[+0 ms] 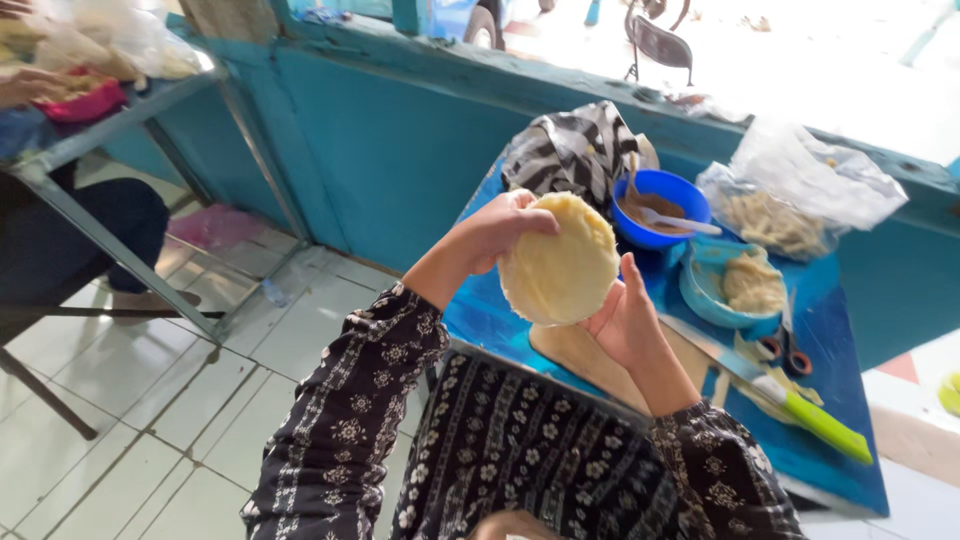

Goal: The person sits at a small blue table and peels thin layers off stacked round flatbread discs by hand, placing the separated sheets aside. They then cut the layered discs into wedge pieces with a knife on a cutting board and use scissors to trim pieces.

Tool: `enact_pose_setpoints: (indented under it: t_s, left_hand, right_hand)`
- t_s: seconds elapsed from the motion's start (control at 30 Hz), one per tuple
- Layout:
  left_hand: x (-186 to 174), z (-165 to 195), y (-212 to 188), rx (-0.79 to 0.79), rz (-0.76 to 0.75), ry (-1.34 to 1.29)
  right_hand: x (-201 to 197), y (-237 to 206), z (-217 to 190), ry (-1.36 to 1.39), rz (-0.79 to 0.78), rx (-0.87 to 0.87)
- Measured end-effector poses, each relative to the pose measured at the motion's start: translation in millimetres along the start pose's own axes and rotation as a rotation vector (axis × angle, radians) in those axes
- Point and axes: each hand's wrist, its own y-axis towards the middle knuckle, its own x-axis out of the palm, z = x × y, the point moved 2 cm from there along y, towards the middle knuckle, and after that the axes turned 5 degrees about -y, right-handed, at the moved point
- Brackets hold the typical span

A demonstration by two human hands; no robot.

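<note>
Both hands up in front of chest w/ a round flat disc of pale yellow dough [560, 258] between them, above the near edge of the blue table [850, 400]. Left hand [505, 228] grips disc's upper-left rim, fingers curled over the edge; right hand [625, 322] supports lower-right side, palm open, fingers spread narrow against the dough.

Containers on table: blue bowl [660, 205] w/ brown filling and a white spoon [680, 220] lying in it, just behind the disc. Light-blue bowl [715, 290] to the right holds a pale dough lump. Clear plastic bag [800, 195] behind it w/ pale strips inside; can't tell exactly what. Wooden board [590, 355] below the hands, green-handled knife [790, 395] beside it, scissors [785, 352] near the light-blue bowl. Striped cloth [570, 150] at table's far end.

Far left: another person's hand at a pink container [85, 100] on a metal table [120, 120]; contents unclear.
</note>
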Motion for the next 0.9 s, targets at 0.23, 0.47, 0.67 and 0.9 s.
enact_pose_setpoints:
  t_s: [0.23, 0.47, 0.67, 0.9]
  left_hand:
    - [-12, -24, -22, -0.054, 0.013, 0.043]
    - [-81, -53, -22, -0.096, 0.255, 0.124]
    - [-126, -62, -7, 0.065, 0.390, 0.379]
    - [-147, -91, 10, 0.116, 0.521, 0.842]
  right_hand:
    - [-9, -7, 16, -0.067, -0.154, -0.030]
    - [22, 59, 37, -0.668, 0.138, 0.067]
    - [38, 103, 40, -1.128, 0.162, -0.103]
    - [26, 146, -1, -2.086, 0.258, -0.670]
